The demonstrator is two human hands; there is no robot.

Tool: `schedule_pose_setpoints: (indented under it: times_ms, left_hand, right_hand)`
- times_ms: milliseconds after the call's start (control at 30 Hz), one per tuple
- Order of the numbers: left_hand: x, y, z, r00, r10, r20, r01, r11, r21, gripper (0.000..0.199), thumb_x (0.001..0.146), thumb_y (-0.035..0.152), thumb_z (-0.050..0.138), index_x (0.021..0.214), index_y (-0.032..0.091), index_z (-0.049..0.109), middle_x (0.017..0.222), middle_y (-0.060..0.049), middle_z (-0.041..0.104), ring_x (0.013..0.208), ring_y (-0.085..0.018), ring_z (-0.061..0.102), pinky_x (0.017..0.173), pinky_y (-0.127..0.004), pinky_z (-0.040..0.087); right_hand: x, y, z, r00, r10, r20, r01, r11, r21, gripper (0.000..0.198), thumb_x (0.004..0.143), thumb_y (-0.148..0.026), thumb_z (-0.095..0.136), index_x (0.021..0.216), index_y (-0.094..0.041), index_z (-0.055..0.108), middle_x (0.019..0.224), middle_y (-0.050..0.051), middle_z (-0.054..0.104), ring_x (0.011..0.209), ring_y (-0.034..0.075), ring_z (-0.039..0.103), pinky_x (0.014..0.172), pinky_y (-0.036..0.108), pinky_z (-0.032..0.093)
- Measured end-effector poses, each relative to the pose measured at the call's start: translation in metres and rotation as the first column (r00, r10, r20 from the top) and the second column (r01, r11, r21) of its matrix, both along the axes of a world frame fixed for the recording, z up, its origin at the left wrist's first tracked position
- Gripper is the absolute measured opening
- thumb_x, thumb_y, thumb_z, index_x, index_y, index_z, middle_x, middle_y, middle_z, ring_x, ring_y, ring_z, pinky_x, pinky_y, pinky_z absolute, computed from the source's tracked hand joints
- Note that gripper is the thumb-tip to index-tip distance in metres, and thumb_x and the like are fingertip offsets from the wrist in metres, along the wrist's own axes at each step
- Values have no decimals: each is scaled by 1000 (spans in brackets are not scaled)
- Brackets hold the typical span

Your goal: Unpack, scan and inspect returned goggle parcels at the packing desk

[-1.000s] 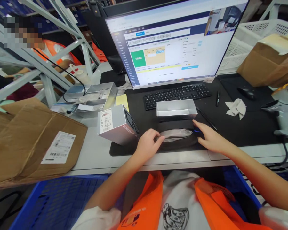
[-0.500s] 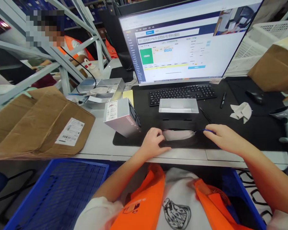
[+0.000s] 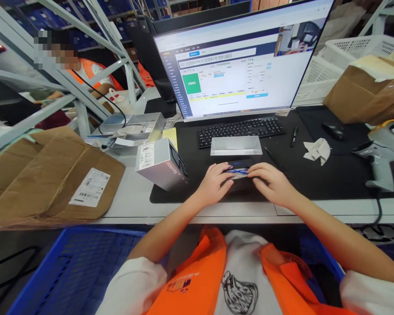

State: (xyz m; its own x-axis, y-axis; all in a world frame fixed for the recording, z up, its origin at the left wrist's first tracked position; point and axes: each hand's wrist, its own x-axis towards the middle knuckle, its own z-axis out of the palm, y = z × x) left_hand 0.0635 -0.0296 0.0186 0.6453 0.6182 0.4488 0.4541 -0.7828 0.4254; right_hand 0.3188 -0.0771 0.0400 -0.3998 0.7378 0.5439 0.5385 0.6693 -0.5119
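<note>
A small whitish pouch with a blue cord (image 3: 239, 174) lies low over the black desk mat, between my two hands. My left hand (image 3: 214, 184) has its fingers closed on the pouch's left end. On the other end, the fingers of my right hand (image 3: 273, 183) are closed, with the thumb below. The blue cord shows as crossed loops on top. What is inside the pouch is hidden. Just behind it sits an open silver-grey tray-like box part (image 3: 236, 146). Left of my hands stands a grey-pink printed box (image 3: 162, 165).
A keyboard (image 3: 241, 131) and monitor (image 3: 230, 70) stand behind. To the right lie a pen (image 3: 294, 136), crumpled paper (image 3: 317, 150), a mouse (image 3: 332, 130) and a scanner (image 3: 379, 164). A cardboard box (image 3: 49, 175) is at left, above a blue crate (image 3: 75, 267). Another person (image 3: 93, 72) sits beyond the frame.
My right hand has come left to the pouch, bringing the blue cord, which now lies crossed over it. The pouch looks shorter and bundled. My left hand stays at its left end.
</note>
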Motion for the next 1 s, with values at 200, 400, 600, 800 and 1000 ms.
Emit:
schedule_pose_setpoints:
  times_ms: [200,400,600,800,1000]
  left_hand:
    - [2,0,9,998,-56,-5,56,991,123,30,95,35,60,118,16,67,138,-16,62,139,-31,49,115,-53,38]
    - [10,-1,22,989,22,-149,8,981,196,33,100,30,50,123,15,68,106,-12,71,109,-26,62,101,-47,47]
    - [2,3,22,931,327,-160,-302,939,163,37,100,34,52,76,18,76,85,-7,65,86,-22,58,78,-38,48]
    - [-5,16,21,863,421,-279,-428,903,39,35,92,30,57,59,19,65,87,-6,58,78,-20,57,71,-37,48]
    - [0,14,24,918,373,-135,-366,928,71,12,82,10,54,84,19,61,99,-8,62,92,-23,61,84,-37,51]
  right_hand:
    - [28,-8,-26,988,-147,54,150,988,-46,47,96,-18,52,142,-20,50,142,10,54,131,23,52,110,43,44]
    - [0,-5,-23,957,-26,291,18,999,28,44,99,-20,47,142,-16,52,144,10,55,142,28,40,108,50,39]
    - [1,-3,-26,947,-164,277,141,985,101,38,101,-24,46,135,-13,57,136,13,59,133,28,48,106,49,40]
    - [-2,-10,-28,943,-216,252,214,976,36,40,96,-34,58,130,-13,58,152,20,39,138,33,42,109,51,42]
    - [-3,17,-22,967,-43,252,61,996,-65,40,81,-42,81,100,-17,56,162,20,25,150,37,25,114,55,37]
